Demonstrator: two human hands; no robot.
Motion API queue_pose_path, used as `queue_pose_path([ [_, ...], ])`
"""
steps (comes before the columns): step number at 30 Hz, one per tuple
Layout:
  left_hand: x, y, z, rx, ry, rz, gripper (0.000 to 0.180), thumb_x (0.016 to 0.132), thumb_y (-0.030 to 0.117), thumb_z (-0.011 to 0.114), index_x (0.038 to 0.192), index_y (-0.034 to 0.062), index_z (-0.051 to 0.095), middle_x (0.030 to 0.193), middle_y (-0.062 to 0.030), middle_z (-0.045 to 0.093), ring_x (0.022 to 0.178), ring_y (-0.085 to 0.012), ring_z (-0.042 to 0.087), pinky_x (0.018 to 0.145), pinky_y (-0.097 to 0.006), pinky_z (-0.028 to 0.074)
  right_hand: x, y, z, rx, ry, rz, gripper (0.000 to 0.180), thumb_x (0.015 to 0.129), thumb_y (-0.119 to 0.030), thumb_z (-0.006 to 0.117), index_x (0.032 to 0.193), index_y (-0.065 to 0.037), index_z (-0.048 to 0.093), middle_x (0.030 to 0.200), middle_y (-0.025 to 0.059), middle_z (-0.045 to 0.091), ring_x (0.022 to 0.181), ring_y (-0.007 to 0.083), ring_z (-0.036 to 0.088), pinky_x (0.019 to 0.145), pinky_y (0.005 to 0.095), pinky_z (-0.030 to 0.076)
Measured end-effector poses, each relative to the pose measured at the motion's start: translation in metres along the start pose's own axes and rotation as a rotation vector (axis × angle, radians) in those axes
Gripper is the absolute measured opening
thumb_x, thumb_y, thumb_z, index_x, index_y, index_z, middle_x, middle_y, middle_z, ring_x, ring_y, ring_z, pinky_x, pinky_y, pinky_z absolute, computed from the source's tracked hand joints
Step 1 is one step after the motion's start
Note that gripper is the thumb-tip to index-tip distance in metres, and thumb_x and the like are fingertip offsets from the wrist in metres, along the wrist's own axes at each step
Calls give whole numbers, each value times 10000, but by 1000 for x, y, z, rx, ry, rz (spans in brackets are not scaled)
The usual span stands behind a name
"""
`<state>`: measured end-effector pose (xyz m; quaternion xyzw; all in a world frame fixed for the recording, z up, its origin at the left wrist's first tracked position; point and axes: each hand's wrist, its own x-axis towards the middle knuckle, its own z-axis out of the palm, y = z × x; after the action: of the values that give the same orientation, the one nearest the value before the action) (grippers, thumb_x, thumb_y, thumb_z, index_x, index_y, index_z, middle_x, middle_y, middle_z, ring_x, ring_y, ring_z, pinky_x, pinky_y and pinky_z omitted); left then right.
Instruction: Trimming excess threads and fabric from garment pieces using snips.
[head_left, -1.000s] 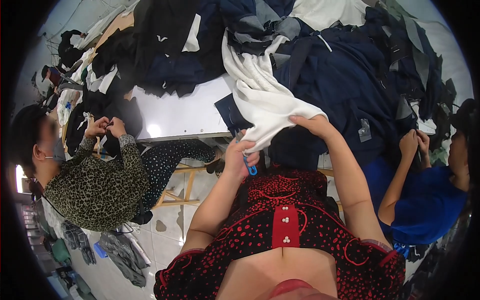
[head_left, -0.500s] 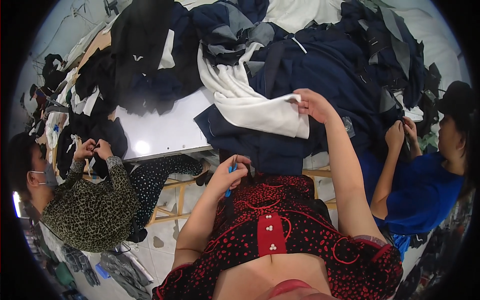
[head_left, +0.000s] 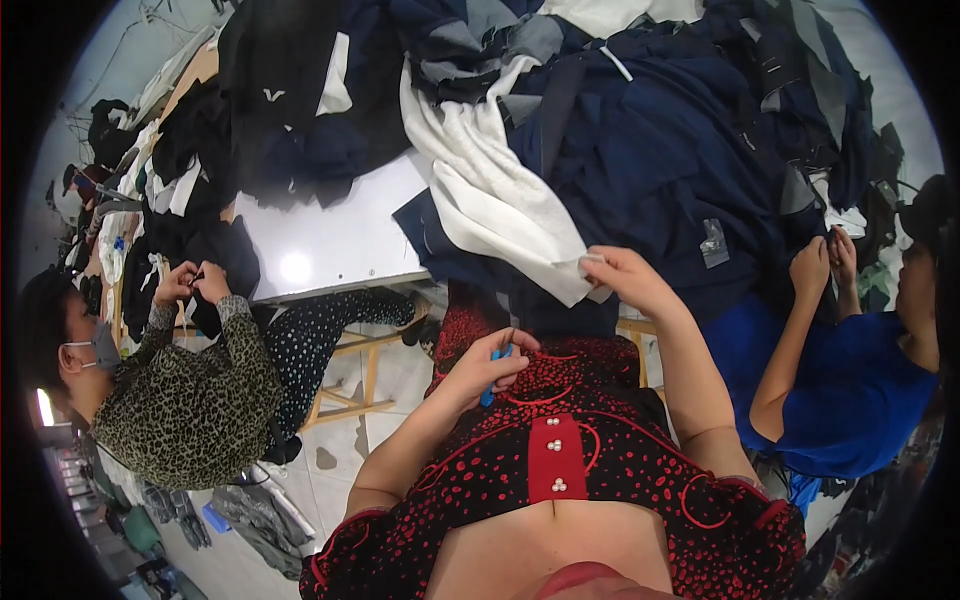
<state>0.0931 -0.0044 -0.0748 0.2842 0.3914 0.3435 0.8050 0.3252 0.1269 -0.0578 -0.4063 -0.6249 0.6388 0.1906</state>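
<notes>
My right hand point(head_left: 632, 280) pinches the near end of a white knit cloth piece point(head_left: 500, 205). The cloth runs from the pile down toward me, gathered in long folds, over dark navy fabric point(head_left: 650, 160). Lower and to the left, my left hand point(head_left: 490, 368) is curled round blue-handled thread snips point(head_left: 491, 393) in front of my lap. Fingers hide most of the snips, and their blades do not show clearly.
A white tabletop point(head_left: 330, 240) shows to the left of the navy pile. Black garments point(head_left: 290, 90) lie beyond it. One person point(head_left: 185, 390) handles dark cloth at the left, another point(head_left: 840, 380) at the right. Wooden stool legs point(head_left: 350, 405) stand beneath the table.
My right hand has drawn the white cloth's end nearer to me, and the cloth now hangs more lengthwise. My left hand, with the thread snips, has moved slightly right and nearer.
</notes>
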Motion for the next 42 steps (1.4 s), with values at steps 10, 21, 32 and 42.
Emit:
queue_pose_path([
  [10,64,5,-45,-446,178,185,233,813,199,561,981,72,462,754,-23,509,388,-75,353,342,-210,237,-9,-25,40,239,78,-259,236,916,-184,467,923,28,572,845,22,575,816,86,546,765,223,425],
  [21,28,52,-53,-601,206,384,152,770,90,498,912,36,500,636,-46,494,399,-102,364,325,-217,257,-9,-16,4,-417,480,-315,209,811,-124,564,975,6,569,812,112,589,735,163,569,676,245,432],
  [32,-46,77,-65,-324,625,508,376,692,-19,580,1060,17,508,936,-99,571,838,-222,583,774,-329,479,20,7,93,33,-977,167,513,916,-423,380,1235,-28,449,1080,70,553,923,139,540,799,247,420],
  [42,-74,94,-89,-365,585,711,307,707,-1,527,1013,-11,505,912,-123,585,800,-215,600,756,-325,488,111,-22,154,1287,-362,27,309,799,-255,508,1048,-76,547,1089,97,569,1011,248,511,923,410,322],
])
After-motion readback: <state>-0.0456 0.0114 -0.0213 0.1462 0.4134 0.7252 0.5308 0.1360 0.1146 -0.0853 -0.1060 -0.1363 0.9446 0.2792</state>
